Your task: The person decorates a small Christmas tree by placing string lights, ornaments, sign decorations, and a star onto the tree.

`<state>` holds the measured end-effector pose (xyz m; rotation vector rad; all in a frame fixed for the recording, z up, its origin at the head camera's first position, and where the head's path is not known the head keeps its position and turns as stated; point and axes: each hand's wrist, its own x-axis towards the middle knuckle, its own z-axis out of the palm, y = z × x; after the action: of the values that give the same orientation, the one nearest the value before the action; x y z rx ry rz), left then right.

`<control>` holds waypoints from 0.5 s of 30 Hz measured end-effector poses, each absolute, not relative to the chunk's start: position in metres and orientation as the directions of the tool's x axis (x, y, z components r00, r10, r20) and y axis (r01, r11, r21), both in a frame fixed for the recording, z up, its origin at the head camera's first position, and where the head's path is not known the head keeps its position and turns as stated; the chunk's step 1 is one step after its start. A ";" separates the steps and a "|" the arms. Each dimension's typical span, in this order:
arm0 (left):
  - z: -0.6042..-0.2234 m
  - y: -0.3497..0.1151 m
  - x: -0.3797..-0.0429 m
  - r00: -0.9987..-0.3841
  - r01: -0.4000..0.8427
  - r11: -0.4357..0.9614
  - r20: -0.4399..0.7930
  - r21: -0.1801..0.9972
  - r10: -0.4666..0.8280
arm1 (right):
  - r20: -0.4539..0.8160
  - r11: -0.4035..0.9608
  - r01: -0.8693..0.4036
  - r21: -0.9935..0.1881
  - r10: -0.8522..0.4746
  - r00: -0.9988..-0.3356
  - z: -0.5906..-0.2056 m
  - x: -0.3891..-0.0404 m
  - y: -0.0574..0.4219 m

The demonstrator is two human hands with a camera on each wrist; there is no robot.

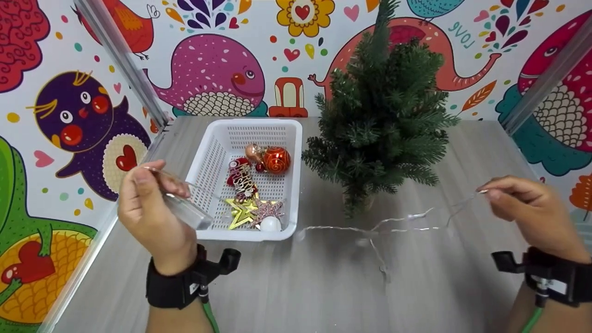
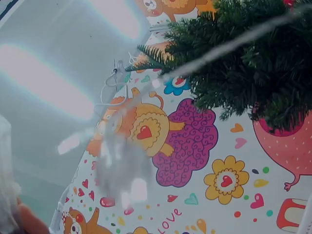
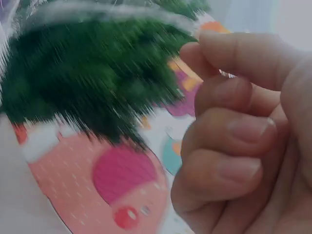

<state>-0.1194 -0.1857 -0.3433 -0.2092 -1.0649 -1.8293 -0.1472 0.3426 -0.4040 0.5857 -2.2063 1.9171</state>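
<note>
String lights [image 1: 370, 232] reach the pinching right grip [image 1: 539, 216]; the left grip [image 1: 150, 210] holds clear plastic [image 1: 190, 214].

ornaments [image 1: 277, 160] in basket [image 1: 210, 162], tree [image 1: 381, 120] right, string lights [image 1: 334, 228] before tree

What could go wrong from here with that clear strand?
Tangling: the strand branches loosely into several lengths, which might knot together.
Slipping: the right hand pinches it between thumb and forefinger, so it might pull free.
Dropping: the clear case in the left hand appears above the edge of the white basket; if released, it might hit the gold star.
</note>
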 end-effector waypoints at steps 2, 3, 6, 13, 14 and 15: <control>-0.343 -0.191 -0.120 -0.509 0.799 -0.135 0.538 0.587 -0.672 | 0.376 0.159 -0.389 -0.907 -0.110 -0.920 -0.403 -0.147 0.351; -0.343 -0.193 -0.121 -0.508 0.796 -0.134 0.533 0.590 -0.677 | 0.378 0.205 -0.387 -0.899 -0.084 -0.922 -0.403 -0.147 0.356; -0.343 -0.198 -0.123 -0.500 0.793 -0.126 0.519 0.596 -0.693 | 0.341 0.387 -0.311 -0.868 0.009 -0.940 -0.403 -0.149 0.368; -0.346 -0.214 -0.127 -0.461 0.795 -0.115 0.469 0.596 -0.753 | 0.131 0.466 -0.007 -0.885 0.234 -0.963 -0.412 -0.155 0.396; -0.346 -0.217 -0.127 -0.447 0.795 -0.108 0.456 0.596 -0.770 | 0.100 0.454 0.034 -0.890 0.267 -0.959 -0.413 -0.155 0.398; -0.345 -0.220 -0.128 -0.433 0.796 -0.102 0.444 0.597 -0.784 | 0.066 0.446 0.080 -0.891 0.302 -0.951 -0.414 -0.156 0.401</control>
<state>-0.1276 -0.2203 -0.3450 -0.0164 -0.9711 -1.7701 -0.1558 0.4005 -0.4145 -0.3339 -2.4818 1.5119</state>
